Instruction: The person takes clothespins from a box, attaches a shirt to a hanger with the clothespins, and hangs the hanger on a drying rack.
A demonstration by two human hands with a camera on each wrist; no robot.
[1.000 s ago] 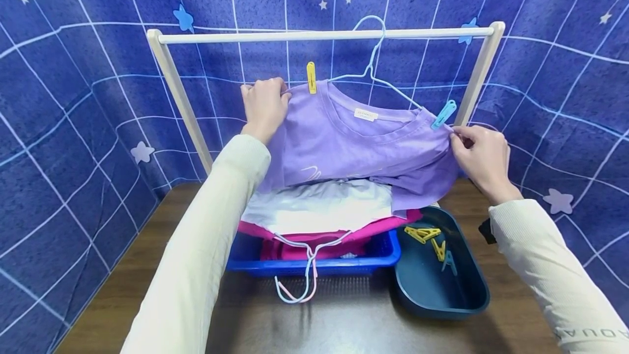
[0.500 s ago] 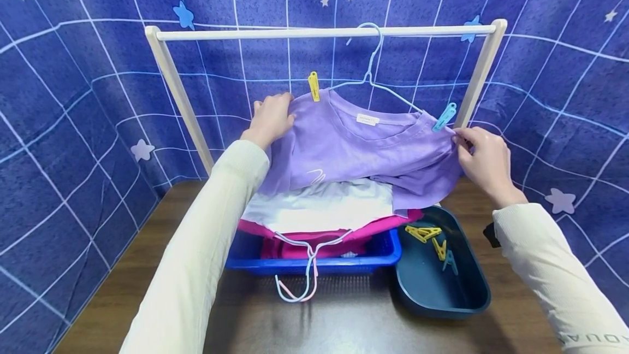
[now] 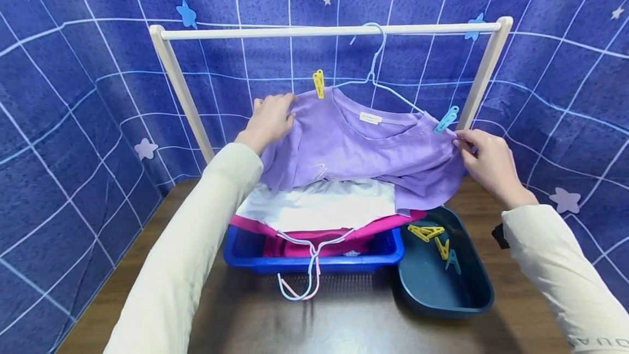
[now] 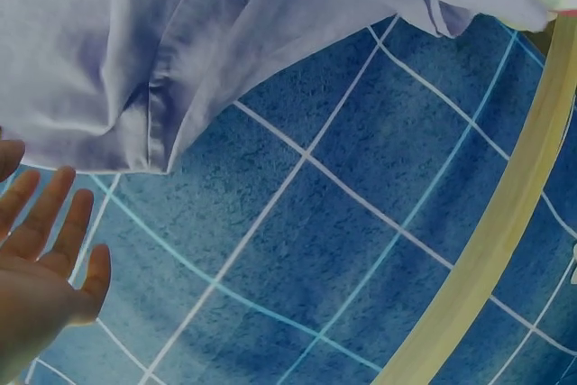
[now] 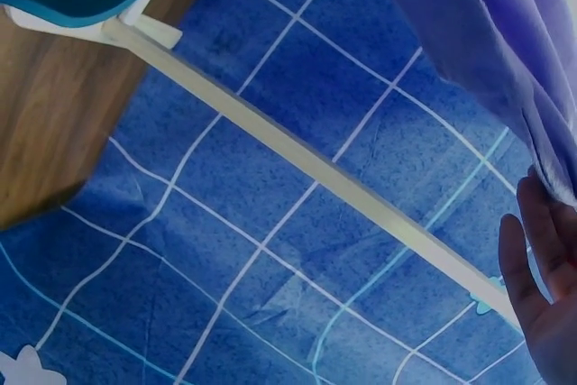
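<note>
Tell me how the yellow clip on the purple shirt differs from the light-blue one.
The yellow clip stands nearly upright; the light-blue clip clearly tilts. The yellow clip is nearer the left hand, the light-blue clip nearer the right hand. Both sit on the purple shirt.

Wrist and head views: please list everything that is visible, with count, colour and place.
Backdrop: 1, blue, behind
Rack: 1, white and beige, before backdrop
Hanger: 1, light blue, on rack
T-shirt: 1, purple, on hanger
Shoulder clothespins: 2, yellow and light blue, on T-shirt
Table: 1, brown, below
Basket: 1, blue, on table
Pink cloth: count unclear, pink, over and in basket
White garment: 1, white, on pink cloth
Hanger hooks: 2, light blue and pink, before basket
Bin: 1, dark teal, beside basket
Loose clothespins: at least 3, yellow and blue, in bin
Dark item: 1, black, by right cuff
Sleeves: 2, cream, both arms
Left hand: 1, bare, at T-shirt's edge
Right hand: 1, bare, pinching T-shirt's edge
</note>
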